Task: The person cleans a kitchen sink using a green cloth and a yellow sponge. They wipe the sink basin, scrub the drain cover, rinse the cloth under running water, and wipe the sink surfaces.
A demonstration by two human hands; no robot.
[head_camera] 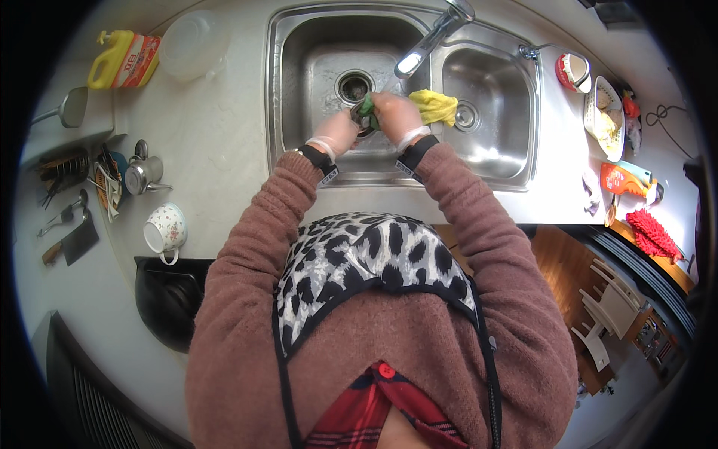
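Over the larger basin of a stainless steel double sink [314, 62], my left hand [337, 130] grips a small round metal item [358, 119], partly hidden by my fingers. My right hand [397, 115] holds a green scouring pad or cloth [367, 106] against it. Both hands wear clear thin gloves. Just above my right hand, water seems to run from the chrome faucet [418, 53]. A drain with a strainer [355, 87] lies behind my left hand. The yellow cloth [435, 106] hangs over the divider between the basins, close to my right hand.
On the left counter stand a yellow jug [120, 60], a translucent plastic bowl [193, 45], a metal pot [144, 174] and a floral mug [166, 227]. A black wok [168, 303] sits nearer me. At right are a white basket [604, 118] and an orange bottle [620, 179].
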